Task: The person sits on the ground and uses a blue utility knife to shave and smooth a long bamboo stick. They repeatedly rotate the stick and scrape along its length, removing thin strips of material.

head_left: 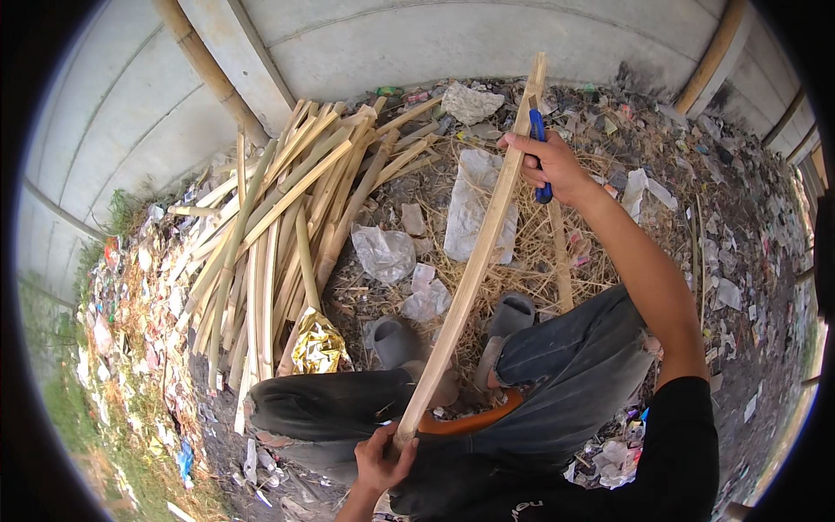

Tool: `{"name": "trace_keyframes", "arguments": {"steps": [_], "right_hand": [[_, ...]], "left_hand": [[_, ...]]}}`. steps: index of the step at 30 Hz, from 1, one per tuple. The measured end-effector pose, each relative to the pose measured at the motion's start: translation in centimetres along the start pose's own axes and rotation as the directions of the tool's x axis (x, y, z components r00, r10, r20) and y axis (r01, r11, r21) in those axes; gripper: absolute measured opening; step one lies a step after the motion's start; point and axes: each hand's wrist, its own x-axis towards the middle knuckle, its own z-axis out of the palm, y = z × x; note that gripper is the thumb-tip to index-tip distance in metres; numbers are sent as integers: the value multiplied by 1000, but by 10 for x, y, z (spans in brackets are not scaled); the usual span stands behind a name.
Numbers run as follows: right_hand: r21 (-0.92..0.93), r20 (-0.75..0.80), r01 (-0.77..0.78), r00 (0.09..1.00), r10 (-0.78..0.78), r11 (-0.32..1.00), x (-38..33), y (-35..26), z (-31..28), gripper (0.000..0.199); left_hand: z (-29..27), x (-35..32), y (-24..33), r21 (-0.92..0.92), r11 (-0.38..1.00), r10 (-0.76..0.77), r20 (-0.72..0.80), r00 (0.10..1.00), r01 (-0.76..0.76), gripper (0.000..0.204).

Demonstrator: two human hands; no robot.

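Note:
A long split bamboo strip slants across my lap, its pale inner face up and its far end frayed. Near its lower end, my left hand pinches it between thumb and fingers. Toward the far end, my right hand holds a blue utility knife and also touches the strip with its thumb and fingers. The knife lies alongside the strip's right side; whether its blade meets the bamboo is hard to make out.
To the left lies a heaped pile of bamboo strips, a crumpled gold foil wrapper at its near end. Beyond the feet are a white sack, a clear plastic bag and a rock. A concrete wall closes the far side.

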Motion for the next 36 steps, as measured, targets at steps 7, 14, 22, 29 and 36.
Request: {"name": "trace_keyframes", "arguments": {"steps": [7,14,22,29,36], "right_hand": [[-87,74,2,997,4,996,-24,2,53,33],[-156,9,-53,998,55,986,-40,-1,82,35],[-392,154,2,986,63,920,-65,23,103,37],[-288,381,205,921,-85,935,-79,31,112,37],[-419,280,98,960,26,903,-71,27,107,54]], "left_hand": [[6,49,27,-11,1000,-7,136,991,8,45],[22,112,56,63,970,233,40,972,-235,51],[35,177,78,149,950,283,-29,959,-276,51],[41,190,74,-408,908,122,30,992,-99,47],[30,198,71,-727,594,-4,427,904,346,62]]}}
